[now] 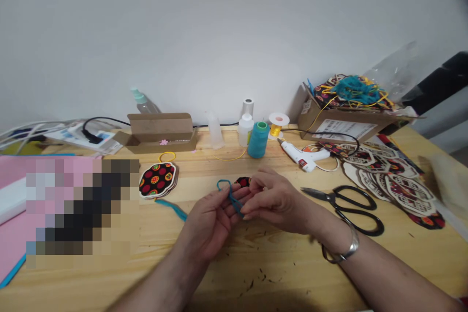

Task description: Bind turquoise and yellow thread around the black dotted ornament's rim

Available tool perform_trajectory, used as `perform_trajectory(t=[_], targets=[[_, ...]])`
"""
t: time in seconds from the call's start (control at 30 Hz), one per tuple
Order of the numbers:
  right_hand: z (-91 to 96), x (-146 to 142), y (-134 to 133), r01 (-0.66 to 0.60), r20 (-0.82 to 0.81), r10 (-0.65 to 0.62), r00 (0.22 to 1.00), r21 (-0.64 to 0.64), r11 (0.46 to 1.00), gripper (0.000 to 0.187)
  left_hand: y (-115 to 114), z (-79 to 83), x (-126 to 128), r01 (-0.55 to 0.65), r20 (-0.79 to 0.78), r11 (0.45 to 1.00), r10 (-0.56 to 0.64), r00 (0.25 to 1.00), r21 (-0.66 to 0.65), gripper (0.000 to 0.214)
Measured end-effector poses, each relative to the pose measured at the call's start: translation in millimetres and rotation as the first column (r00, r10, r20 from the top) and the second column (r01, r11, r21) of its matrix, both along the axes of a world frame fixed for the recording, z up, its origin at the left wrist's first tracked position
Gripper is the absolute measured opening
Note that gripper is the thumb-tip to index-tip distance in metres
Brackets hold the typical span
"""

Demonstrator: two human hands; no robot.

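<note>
A looped length of teal thread [229, 190] lies across the fingers of my left hand [215, 222]. That hand is turned palm up and cupped, its thumb resting on the thread. With thumb and fingertips, my right hand [272, 200] pinches the lower part of the same thread, just above the left fingers. Behind the hands, a dark patterned fabric piece [243, 182] shows in part; the rest of it is hidden. Left of my left hand, a teal tassel [171, 208] lies near a stack of floral-patterned pieces [157, 180] with a yellow loop.
Black-handled scissors [334, 198] lie right of my right hand. Behind are a white glue gun [305, 157], a teal thread cone [258, 140], a yellow spool [276, 129] and a small cardboard box [161, 131]. At right are cut-out pieces [395, 180] and a filled carton [340, 126].
</note>
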State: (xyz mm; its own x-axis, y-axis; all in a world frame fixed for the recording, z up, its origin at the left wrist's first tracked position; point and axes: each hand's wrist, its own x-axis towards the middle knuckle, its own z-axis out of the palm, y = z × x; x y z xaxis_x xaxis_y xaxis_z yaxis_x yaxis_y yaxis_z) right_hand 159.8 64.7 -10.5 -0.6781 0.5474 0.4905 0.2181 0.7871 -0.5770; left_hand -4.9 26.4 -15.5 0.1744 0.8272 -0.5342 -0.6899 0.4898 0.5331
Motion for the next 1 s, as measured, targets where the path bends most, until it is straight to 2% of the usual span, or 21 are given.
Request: perform_trajectory(t=[0.07, 0.17, 0.3, 0.43, 0.5, 0.57, 0.67, 0.73, 0.8, 0.93, 1.0], targets=[[2.0, 1.1, -1.2, -0.03, 0.006, 0.03, 1.0, -0.046, 0.998, 0.011, 0.1, -1.9, -0.6, 0.006, -0.025, 1.0, -0.006, 1.0, 0.02, 0.022], [6.2, 4.1, -2.3, -0.061, -0.07, 0.048, 0.996, -0.208, 0.976, 0.018, -0.1, -3.9, -1.7, 0.013, -0.052, 0.999, -0.011, 0.999, 0.038, 0.019], [8.2, 6.0, -0.3, 0.075, -0.156, -0.134, 0.979, -0.338, 0.938, 0.027, -0.9, -4.5, -1.3, 0.034, -0.033, 0.999, -0.033, 0.999, 0.035, 0.017], [5.2, 1.0, 2.3, 0.218, -0.131, -0.291, 0.948, -0.402, 0.889, 0.033, -2.8, -2.9, 0.3, 0.072, -0.036, 0.997, -0.072, 0.997, 0.014, 0.015], [3.9, -2.1, 3.2, 0.296, -0.076, -0.37, 0.926, -0.462, 0.836, 0.029, -4.2, -2.1, 1.0, 0.095, -0.045, 0.995, -0.095, 0.994, 0.016, 0.014], [3.5, -3.7, 4.1, 0.326, -0.006, -0.399, 0.917, -0.564, 0.759, 0.024, -5.8, -1.4, 1.9, 0.139, -0.064, 0.99, -0.138, 0.988, 0.016, 0.013], [4.1, -3.2, 5.5, 0.253, 0.071, -0.295, 0.953, -0.72, 0.646, 0.027, -8.1, -0.5, 3.6, 0.231, -0.071, 0.973, -0.23, 0.971, 0.012, 0.012], [3.7, -2.2, 5.8, 0.188, 0.092, -0.188, 0.978, -0.779, 0.598, 0.033, -9.4, 0.2, 5.0, 0.287, -0.06, 0.958, -0.286, 0.956, 0.019, 0.013], [2.3, -1.9, 5.5, 0.158, 0.098, -0.136, 0.986, -0.819, 0.552, 0.035, -10.4, 0.8, 6.1, 0.334, -0.067, 0.942, -0.332, 0.941, 0.023, 0.014], [-1.1, -3.1, 3.7, 0.154, 0.075, -0.191, 0.979, -0.885, 0.439, 0.025, -11.6, 1.1, 6.5, 0.392, -0.078, 0.92, -0.39, 0.917, 0.004, 0.014], [-2.0, -3.6, 3.3, 0.162, 0.073, -0.22, 0.973, -0.894, 0.418, 0.022, -11.5, 1.2, 5.8, 0.407, -0.068, 0.913, -0.406, 0.911, -0.003, 0.014]])
